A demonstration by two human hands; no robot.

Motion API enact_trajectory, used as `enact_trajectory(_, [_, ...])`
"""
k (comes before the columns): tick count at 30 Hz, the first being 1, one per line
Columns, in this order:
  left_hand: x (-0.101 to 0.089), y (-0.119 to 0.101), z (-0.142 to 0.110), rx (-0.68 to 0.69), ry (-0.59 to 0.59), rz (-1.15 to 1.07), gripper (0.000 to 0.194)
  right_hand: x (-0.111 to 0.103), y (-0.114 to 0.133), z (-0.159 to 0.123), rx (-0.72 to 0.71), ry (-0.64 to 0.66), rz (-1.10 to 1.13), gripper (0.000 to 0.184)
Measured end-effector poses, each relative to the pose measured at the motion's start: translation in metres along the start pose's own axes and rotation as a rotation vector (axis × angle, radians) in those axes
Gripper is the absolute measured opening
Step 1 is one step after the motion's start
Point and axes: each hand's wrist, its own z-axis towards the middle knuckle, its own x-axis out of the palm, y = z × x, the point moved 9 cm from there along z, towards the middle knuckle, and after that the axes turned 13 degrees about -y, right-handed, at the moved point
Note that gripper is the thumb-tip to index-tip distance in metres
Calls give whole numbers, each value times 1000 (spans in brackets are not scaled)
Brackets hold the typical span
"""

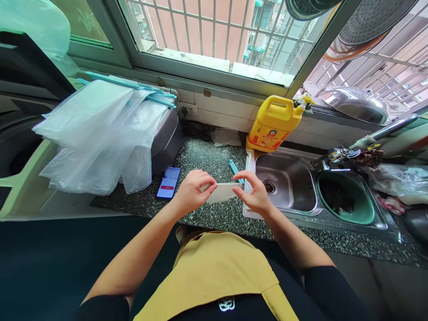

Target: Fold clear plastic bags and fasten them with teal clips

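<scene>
Between my hands, above the counter, a whitish translucent plastic bag is stretched out with a straight upper edge, apparently folded. My left hand is closed, pinching its left end between thumb and fingertips. At the right end is my right hand, its thumb against the plastic and its index finger a little above; its other fingers are partly hidden. Just behind the right hand lies a teal sealing strip on the counter. A phone with a lit screen rests left of my left hand.
Several clear plastic bags with teal strips lie over a dark grey box at left. A yellow detergent jug stands behind the steel sink. The sink's right bowl holds a green basin. A barred window is behind.
</scene>
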Motion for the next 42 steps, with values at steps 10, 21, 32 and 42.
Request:
enact_trajectory(10, [-8,20,-6,-176,-115,-168,15,6,11,9,-132,138,-161,11])
enact_trajectory(21, [11,36,-18,-324,-72,-428,29,17,8,7,-88,165,-142,14])
enact_trajectory(32, [30,53,-47,-430,-93,-422,29,9,-4,13,9,135,-124,14])
enact_trajectory(42, [20,36,-43,-303,-32,-334,24,22,-10,26,151,226,-56,14])
